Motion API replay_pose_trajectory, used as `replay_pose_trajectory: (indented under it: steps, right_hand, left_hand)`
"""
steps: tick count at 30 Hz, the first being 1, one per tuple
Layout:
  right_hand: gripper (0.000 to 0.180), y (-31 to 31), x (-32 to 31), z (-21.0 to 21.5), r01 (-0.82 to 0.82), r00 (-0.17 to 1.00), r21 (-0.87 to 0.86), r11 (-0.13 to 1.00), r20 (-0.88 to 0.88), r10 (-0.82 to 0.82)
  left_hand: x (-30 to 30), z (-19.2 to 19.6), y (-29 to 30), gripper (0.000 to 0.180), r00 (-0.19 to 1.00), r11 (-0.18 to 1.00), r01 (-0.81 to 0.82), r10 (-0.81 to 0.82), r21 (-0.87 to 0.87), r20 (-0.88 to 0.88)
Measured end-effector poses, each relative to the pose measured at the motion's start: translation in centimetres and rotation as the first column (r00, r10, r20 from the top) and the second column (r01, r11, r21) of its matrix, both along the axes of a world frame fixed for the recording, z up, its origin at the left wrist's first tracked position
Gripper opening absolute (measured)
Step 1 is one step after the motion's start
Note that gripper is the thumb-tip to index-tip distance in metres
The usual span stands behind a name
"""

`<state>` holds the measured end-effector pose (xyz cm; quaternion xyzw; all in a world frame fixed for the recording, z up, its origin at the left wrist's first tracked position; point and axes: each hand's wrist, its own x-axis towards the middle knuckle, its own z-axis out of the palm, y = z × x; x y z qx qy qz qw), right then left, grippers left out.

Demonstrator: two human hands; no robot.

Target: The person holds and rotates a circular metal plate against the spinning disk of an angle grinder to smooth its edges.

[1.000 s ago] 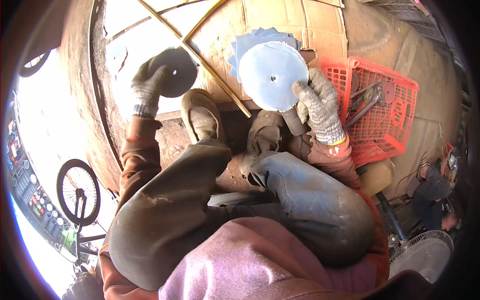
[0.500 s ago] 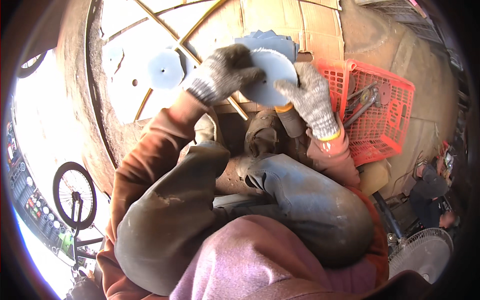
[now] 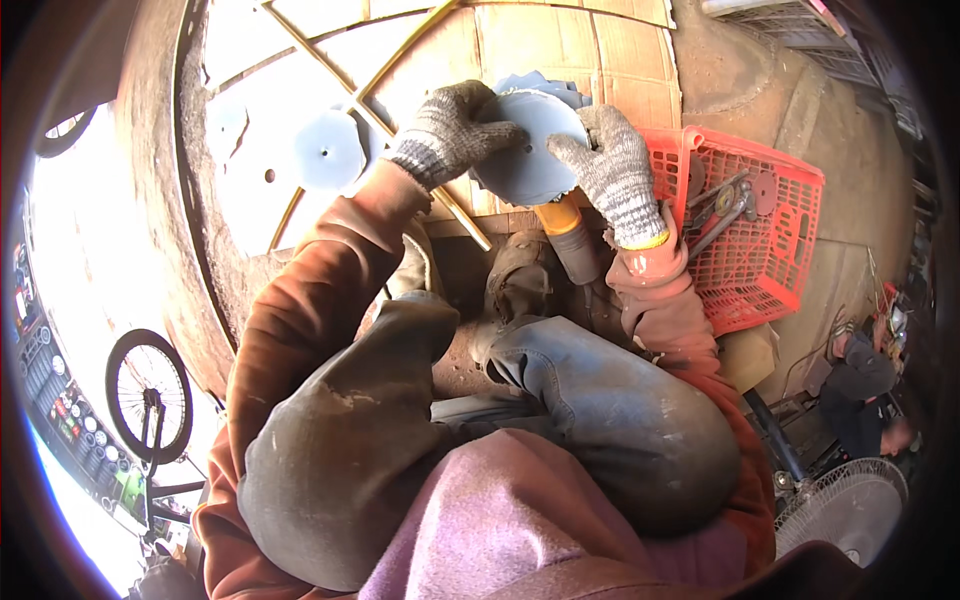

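Between my gloved hands is a round blue-grey disc (image 3: 533,165) with a small centre hole and a ragged rim. My left hand (image 3: 452,133) grips its left side, thumb lying across the face near the hole. On the right edge, my right hand (image 3: 607,165) pinches the disc with the thumb on top; the fingers behind are partly hidden. Below the disc shows a power tool with a yellow and dark grey body (image 3: 568,240), its front end covered. Several jagged blue-grey pieces (image 3: 545,86) lie just beyond. Another blue-grey disc (image 3: 328,152) rests on the cardboard to the left.
Flattened cardboard (image 3: 535,45) covers the ground ahead, with crossed brass-coloured strips (image 3: 357,98) on it. At right stands a red plastic crate (image 3: 765,265) holding metal tools. A fan (image 3: 850,510) is at lower right, near another person (image 3: 860,375). A bicycle wheel (image 3: 150,395) stands left.
The disc has turned in my hands, bringing a ragged stretch of rim to the lower side. More of the tool's yellow part shows beneath it.
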<state>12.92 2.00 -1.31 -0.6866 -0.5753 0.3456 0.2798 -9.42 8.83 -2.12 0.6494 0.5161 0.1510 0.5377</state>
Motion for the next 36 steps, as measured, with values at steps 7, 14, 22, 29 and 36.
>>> replay_pose_trajectory:
  steps: [7, 14, 22, 29, 36]
  right_hand:
    - [0.036, 0.2, -0.1, 0.8, 0.027, 0.989, 0.006, 1.0, -0.143, -0.026]
    - [0.041, 0.3, 0.4, -1.2, -0.001, 1.0, 0.03, 1.0, -0.008, 0.001]
    - [0.058, 0.0, -0.8, -0.7, 0.028, 0.997, -0.055, 0.998, 0.072, -0.024]
    - [0.072, 1.5, -0.8, -0.9, -0.011, 0.956, -0.111, 0.994, 0.292, 0.043]
    - [0.058, 1.3, -0.3, -3.2, 0.032, 0.999, -0.164, 0.986, 0.041, -0.026]
  left_hand:
    - [-0.2, 1.6, 0.0, 0.041, 0.991, 0.989, -0.063, 0.077, -0.134, 0.106]
    - [0.2, -0.3, 0.1, 0.041, 1.0, 0.999, -0.013, 0.014, 0.05, -0.011]
    - [0.3, 0.7, -0.5, 0.04, 0.999, 0.999, -0.03, 0.031, 0.013, -0.026]
    - [0.3, -0.6, -0.4, 0.05, 0.996, 0.992, -0.085, 0.085, -0.089, -0.006]
    - [0.1, -1.6, -0.8, 0.066, 0.979, 0.931, -0.07, 0.133, 0.357, -0.156]
